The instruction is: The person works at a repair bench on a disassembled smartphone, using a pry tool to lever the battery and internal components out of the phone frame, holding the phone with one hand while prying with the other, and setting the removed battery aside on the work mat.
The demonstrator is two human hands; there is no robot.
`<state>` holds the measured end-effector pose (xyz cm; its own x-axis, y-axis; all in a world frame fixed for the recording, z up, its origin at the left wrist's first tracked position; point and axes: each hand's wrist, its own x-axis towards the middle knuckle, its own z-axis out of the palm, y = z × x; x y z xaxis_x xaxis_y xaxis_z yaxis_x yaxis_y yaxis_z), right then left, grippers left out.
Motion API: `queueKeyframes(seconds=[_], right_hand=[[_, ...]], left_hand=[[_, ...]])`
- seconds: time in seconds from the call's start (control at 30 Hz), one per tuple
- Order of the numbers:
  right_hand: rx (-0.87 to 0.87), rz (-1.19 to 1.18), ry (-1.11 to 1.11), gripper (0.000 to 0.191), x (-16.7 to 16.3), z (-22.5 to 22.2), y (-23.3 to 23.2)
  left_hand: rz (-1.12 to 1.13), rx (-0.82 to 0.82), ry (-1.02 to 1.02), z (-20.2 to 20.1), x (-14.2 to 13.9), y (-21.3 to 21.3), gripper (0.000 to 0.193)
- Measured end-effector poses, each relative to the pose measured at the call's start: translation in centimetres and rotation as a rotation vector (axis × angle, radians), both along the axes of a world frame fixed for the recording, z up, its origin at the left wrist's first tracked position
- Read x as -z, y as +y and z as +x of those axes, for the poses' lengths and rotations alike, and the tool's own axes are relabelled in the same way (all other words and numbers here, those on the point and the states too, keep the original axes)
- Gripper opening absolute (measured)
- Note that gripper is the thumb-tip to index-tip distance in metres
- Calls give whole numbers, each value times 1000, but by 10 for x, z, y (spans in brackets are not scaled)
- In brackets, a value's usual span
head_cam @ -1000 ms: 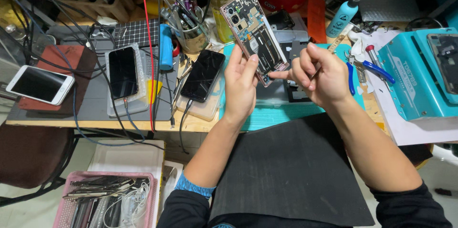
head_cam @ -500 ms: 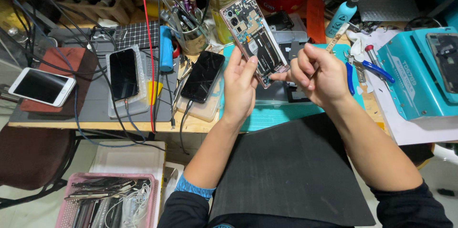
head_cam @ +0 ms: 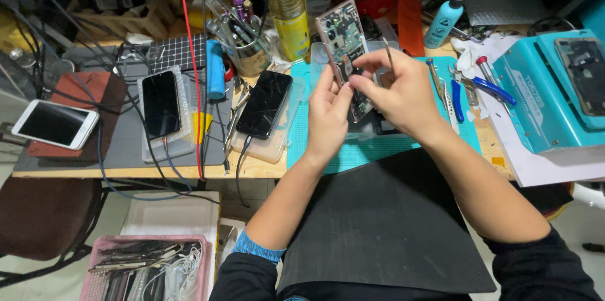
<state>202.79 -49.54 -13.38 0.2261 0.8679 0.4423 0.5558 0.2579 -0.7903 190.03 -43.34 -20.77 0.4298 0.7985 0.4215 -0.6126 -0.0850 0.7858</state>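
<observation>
My left hand holds an opened phone upright, its back cover off so the circuit board shows. My right hand is pressed against the middle of that phone and pinches thin metal tweezers that point upward. Both hands hover above a teal work mat on the bench. A black mat lies across my lap below them.
Two black phones and a white phone lie on the left of the bench. A tool cup, a gold spray can, blue-handled pliers, a teal machine and a pink parts basket surround them.
My right hand has moved left onto the open phone, with the tweezers now raised. The left hand keeps the phone upright, turned slightly.
</observation>
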Motion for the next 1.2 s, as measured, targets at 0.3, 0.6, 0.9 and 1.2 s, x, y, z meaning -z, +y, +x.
queueKeyframes(seconds=[0.3, 0.6, 0.9, 1.2], right_hand=[[-73, -32, 191, 15, -6, 4, 7], [-281, -314, 717, 10, -5, 24, 26], [-37, -160, 483, 12, -3, 67, 19], [-6, -341, 220, 23, 13, 53, 51]], left_hand=[[125, -88, 178, -4, -6, -9, 51], [-28, 87, 47, -19, -1, 7, 54], [-234, -35, -16, -59, 0, 37, 43], [-228, -101, -78, -72, 1, 47, 37]])
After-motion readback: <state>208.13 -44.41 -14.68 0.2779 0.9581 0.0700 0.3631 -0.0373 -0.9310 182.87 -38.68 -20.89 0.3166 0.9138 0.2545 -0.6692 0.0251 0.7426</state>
